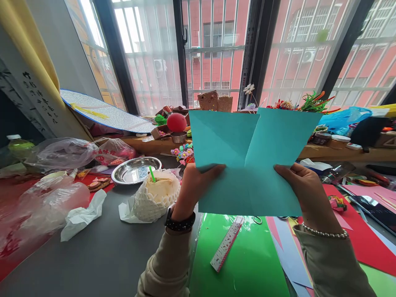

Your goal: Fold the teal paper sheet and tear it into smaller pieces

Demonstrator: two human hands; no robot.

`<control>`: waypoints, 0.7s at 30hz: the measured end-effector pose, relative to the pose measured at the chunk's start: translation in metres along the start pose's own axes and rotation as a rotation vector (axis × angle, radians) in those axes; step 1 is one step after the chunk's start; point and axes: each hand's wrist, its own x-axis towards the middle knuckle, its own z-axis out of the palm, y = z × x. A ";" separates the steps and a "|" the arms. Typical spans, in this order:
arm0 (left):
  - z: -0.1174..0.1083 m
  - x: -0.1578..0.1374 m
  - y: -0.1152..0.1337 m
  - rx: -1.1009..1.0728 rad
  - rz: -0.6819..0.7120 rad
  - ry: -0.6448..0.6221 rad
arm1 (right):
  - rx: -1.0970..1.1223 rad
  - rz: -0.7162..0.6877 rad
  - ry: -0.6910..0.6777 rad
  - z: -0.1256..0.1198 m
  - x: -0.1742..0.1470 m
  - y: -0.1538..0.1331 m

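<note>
A sheet of teal paper [222, 189] is held up in front of me between both hands. From its top edge a slit or crease runs down to about the middle, and the two upper halves stand slightly apart. My left hand [198, 181] pinches the left side, its thumb lying across the near face. On the right side my right hand [300, 181] grips likewise, thumb in front and fingers mostly hidden behind. Below the paper, a patterned ruler [227, 245] lies on a glossy green sheet [247, 272]; a scissors handle loop [257, 220] shows just past it.
Left of my arm stands a coconut with a green straw [157, 192], beside a round metal tray [136, 170]. Crumpled tissue [85, 214] and plastic bags [58, 202] lie farther left. Coloured papers [368, 231] and a phone [375, 212] are at right. Craft supplies crowd the windowsill [148, 145].
</note>
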 end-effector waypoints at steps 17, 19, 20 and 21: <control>-0.024 0.004 -0.001 -0.137 -0.026 0.051 | 0.156 -0.054 0.155 -0.025 0.022 0.009; -0.022 0.011 -0.008 -0.107 -0.055 -0.083 | 0.165 -0.084 0.176 -0.026 0.024 0.011; -0.021 0.016 -0.013 -0.085 -0.073 -0.139 | 0.166 -0.108 0.192 -0.027 0.025 0.012; -0.019 0.020 -0.019 -0.070 -0.098 -0.181 | 0.161 -0.131 0.210 -0.029 0.026 0.013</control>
